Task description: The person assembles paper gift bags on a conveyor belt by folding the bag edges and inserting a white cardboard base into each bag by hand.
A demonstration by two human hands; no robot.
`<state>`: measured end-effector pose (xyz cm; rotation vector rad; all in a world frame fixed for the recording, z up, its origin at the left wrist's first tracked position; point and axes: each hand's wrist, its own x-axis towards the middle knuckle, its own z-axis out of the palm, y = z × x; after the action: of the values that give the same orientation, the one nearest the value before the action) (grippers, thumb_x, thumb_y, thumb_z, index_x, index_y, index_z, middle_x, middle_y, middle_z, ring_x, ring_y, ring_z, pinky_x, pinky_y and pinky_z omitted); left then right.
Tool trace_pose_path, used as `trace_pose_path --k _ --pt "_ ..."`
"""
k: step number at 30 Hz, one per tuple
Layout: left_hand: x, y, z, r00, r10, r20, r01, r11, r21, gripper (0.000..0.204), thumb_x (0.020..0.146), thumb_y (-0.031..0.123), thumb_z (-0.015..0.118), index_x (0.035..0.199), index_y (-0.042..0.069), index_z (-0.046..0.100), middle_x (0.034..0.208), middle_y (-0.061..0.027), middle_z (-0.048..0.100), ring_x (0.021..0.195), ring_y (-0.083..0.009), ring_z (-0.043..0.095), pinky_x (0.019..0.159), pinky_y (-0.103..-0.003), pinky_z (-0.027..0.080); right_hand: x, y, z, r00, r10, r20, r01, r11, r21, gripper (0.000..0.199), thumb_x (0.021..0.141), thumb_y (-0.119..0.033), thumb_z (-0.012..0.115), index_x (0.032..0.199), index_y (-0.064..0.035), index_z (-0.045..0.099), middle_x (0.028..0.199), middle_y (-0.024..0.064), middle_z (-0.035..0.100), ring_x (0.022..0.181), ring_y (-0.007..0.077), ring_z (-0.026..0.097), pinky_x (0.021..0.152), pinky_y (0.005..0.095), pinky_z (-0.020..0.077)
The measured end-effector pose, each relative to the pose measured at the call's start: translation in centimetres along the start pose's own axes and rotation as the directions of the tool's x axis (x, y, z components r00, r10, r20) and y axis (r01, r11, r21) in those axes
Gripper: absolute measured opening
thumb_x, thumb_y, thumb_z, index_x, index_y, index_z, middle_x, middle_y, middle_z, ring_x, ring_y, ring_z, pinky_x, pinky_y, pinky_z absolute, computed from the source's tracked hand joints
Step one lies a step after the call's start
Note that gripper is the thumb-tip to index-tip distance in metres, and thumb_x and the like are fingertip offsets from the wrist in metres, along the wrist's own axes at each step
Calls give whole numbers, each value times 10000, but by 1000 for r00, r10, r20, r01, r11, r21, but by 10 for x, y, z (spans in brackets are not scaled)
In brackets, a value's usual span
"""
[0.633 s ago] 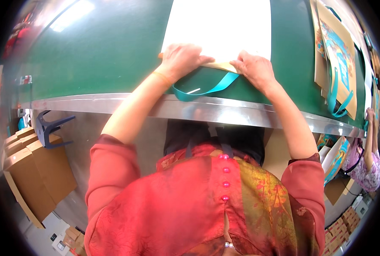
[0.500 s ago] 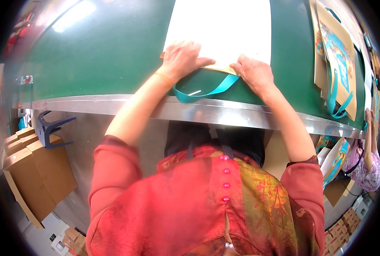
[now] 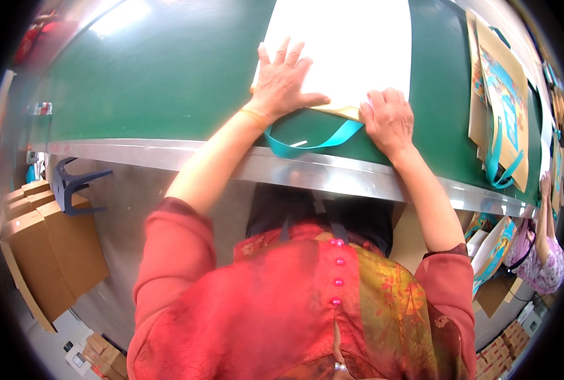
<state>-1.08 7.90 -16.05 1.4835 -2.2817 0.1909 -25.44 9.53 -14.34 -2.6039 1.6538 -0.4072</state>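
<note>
Paper lies under left hand; right hand perhaps pinches it.

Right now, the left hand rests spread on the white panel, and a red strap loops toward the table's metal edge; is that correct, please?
The strap is teal, not red, as the head view shows; the left hand rests spread on the white panel.

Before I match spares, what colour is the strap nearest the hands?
The strap is teal; it shows best in the head view.
</note>
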Motion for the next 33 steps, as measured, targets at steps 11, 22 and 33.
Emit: trace_pose_path --k 11,22,33 --pt "0 -4 10 974 -26 223 48 994 -94 873 799 704 431 1380 52 420 1497 -216 256 1408 -392 156 1084 -644 59 -1 21 29 986 -164 27 165 986 -28 531 923 -344 462 1379 -77 408 1458 213 277 1352 429 222 1105 541 162" --pt "3 1 9 940 -117 321 136 990 -37 809 814 618 485 1416 89 375 1519 -188 229 1419 -371 151 1089 -641 45 -4 24 30 992 -127 -8 128 989 80 506 918 -340 478 1337 -56 466 1426 218 350 1352 403 257 1115 515 160" --pt "-2 -5 -3 995 59 -78 -75 972 -221 322 778 382 700 936 103 673 1076 -68 606 1083 -288 519 924 -417 402 -14 61 -35 913 407 20 -149 288 946 346 953 -271 516 1082 25 640 1079 64 642 1038 149 552 969 261 371"
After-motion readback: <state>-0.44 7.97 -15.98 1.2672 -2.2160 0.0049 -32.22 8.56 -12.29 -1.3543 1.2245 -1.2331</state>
